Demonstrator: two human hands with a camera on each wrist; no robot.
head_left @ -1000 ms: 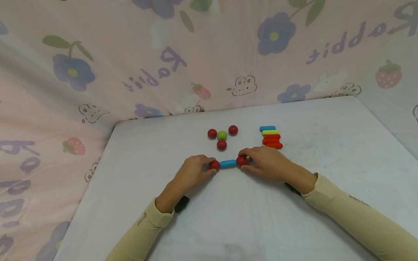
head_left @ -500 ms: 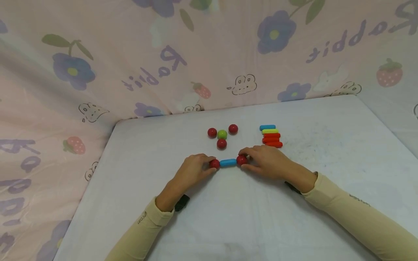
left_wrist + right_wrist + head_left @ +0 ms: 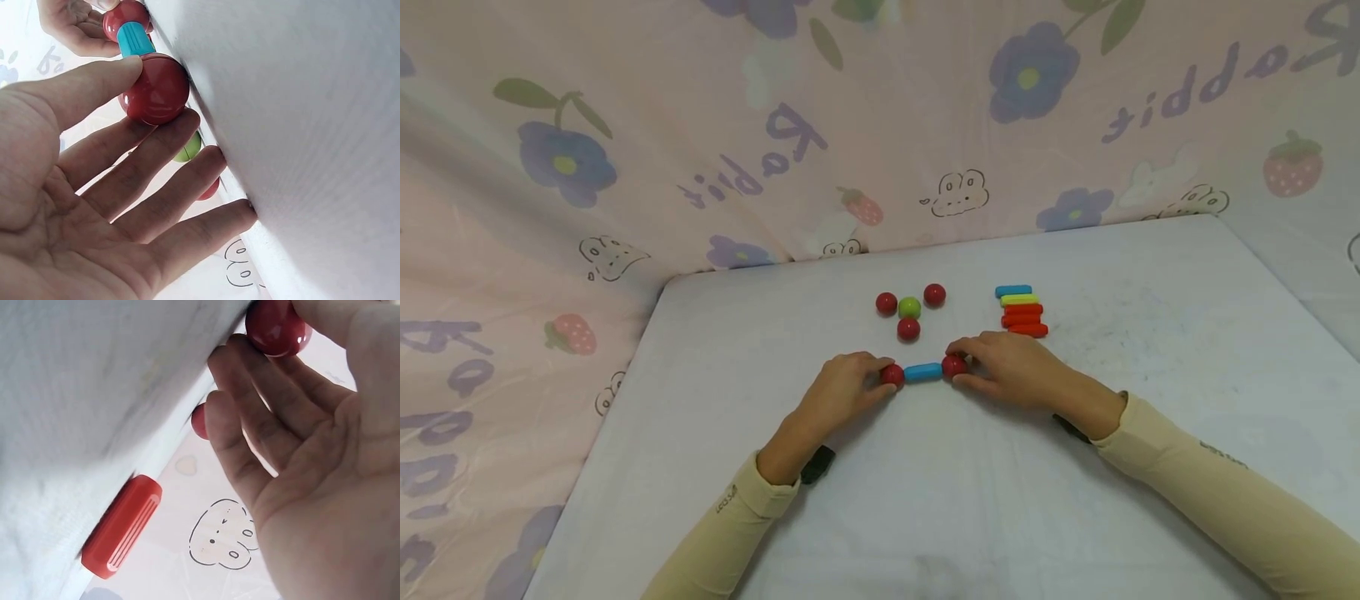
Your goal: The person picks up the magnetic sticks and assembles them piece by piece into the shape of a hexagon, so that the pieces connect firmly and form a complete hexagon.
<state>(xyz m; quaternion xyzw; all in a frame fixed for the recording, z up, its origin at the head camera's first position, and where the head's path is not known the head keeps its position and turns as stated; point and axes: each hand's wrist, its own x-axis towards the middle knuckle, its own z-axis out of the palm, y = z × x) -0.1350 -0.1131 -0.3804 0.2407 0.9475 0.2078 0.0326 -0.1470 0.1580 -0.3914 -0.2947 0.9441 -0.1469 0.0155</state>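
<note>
A blue rod lies on the white table between two red balls, touching both. My left hand pinches the left red ball between thumb and fingers; in the left wrist view that ball meets the thumb tip, and the other fingers spread below it. On the far end, my right hand holds the right red ball with thumb and fingers. The right wrist view shows this ball at its top edge, with the blue rod out of sight there.
Behind the hands sit a green ball and three red balls, one of them the front red ball. Several rods lie in a row at the right, among them a yellow rod and a blue rod. A patterned curtain backs the table.
</note>
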